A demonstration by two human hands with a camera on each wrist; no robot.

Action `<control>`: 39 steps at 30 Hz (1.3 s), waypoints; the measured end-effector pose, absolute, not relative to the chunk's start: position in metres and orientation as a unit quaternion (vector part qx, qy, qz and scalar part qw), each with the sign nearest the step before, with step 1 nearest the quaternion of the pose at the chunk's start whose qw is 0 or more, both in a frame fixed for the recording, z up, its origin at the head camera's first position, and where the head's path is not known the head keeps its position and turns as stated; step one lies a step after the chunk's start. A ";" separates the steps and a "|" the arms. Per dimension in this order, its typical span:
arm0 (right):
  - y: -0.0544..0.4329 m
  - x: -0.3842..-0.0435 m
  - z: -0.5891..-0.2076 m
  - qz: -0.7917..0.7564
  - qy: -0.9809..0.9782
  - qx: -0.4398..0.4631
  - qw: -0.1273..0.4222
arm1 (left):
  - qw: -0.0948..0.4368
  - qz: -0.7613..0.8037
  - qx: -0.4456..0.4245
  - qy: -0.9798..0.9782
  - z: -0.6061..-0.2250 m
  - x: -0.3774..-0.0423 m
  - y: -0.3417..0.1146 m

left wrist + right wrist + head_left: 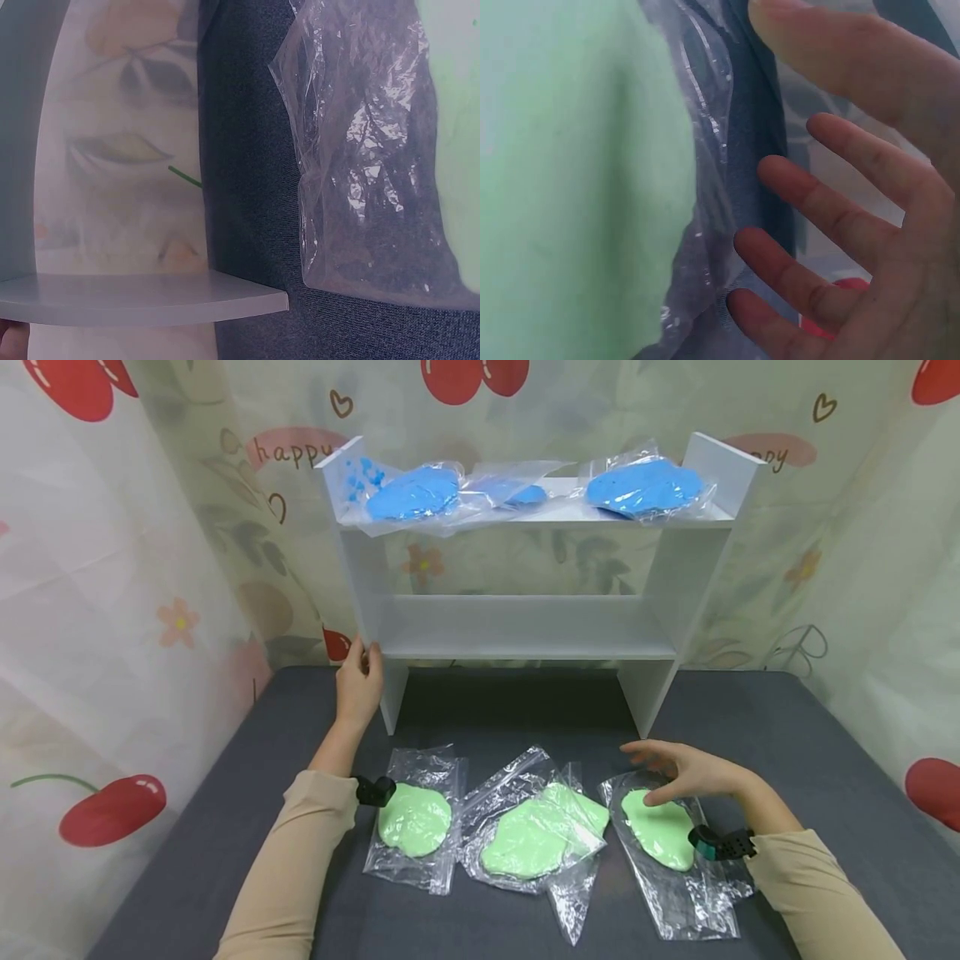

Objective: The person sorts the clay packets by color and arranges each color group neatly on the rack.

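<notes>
A white two-tier shelf (pixel 517 627) stands at the back of the dark table. My left hand (pixel 360 683) is at its left side panel, thumb and fingers gripping the front edge near the lower board; the left wrist view catches only a bit of finger (pixel 13 341) beside the panel. My right hand (pixel 686 770) hovers over the right-hand clear bag of green slime (pixel 660 827), fingers spread and loosely bent, holding nothing. In the right wrist view the fingers (pixel 802 187) are apart from the green slime bag (pixel 592 187).
Two more green patches in clear bags lie in front, one at left (pixel 414 820) and an overlapping pile in the middle (pixel 525 839). Bagged blue pieces rest on the top board, at left (pixel 416 493) and right (pixel 645 487). A patterned curtain (pixel 180 527) hangs around the table.
</notes>
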State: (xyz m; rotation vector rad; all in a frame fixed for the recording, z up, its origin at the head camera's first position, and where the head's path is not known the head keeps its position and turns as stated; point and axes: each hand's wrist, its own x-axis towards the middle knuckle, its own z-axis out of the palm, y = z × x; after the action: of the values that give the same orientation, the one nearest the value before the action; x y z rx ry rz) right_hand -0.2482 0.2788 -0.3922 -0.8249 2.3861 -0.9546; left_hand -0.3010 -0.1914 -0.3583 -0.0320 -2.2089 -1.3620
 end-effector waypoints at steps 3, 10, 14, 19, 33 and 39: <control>0.280 -0.247 -0.396 -0.334 0.863 -0.307 0.222 | 0.272 -0.501 -0.010 -0.822 -0.358 -0.301 -0.191; 0.281 -0.243 -0.400 -0.302 0.870 -0.324 0.214 | 0.279 -0.496 -0.012 -0.822 -0.358 -0.300 -0.190; 0.281 -0.242 -0.402 -0.290 0.871 -0.331 0.217 | 0.279 -0.494 -0.012 -0.823 -0.358 -0.300 -0.190; 0.280 -0.241 -0.403 -0.280 0.877 -0.318 0.226 | 0.277 -0.496 -0.011 -0.823 -0.358 -0.300 -0.190; 0.274 -0.240 -0.404 -0.273 0.902 -0.245 0.226 | 0.277 -0.500 -0.007 -0.821 -0.357 -0.300 -0.190; 0.274 -0.242 -0.405 -0.266 0.905 -0.252 0.216 | 0.271 -0.507 -0.009 -0.818 -0.357 -0.299 -0.190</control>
State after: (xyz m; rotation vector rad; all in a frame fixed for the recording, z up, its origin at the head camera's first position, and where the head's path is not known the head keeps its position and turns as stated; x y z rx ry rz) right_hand -0.2416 0.2735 -0.4046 -0.6989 2.5094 -0.7368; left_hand -0.2989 -0.1902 -0.3572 -0.0253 -2.2046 -1.3652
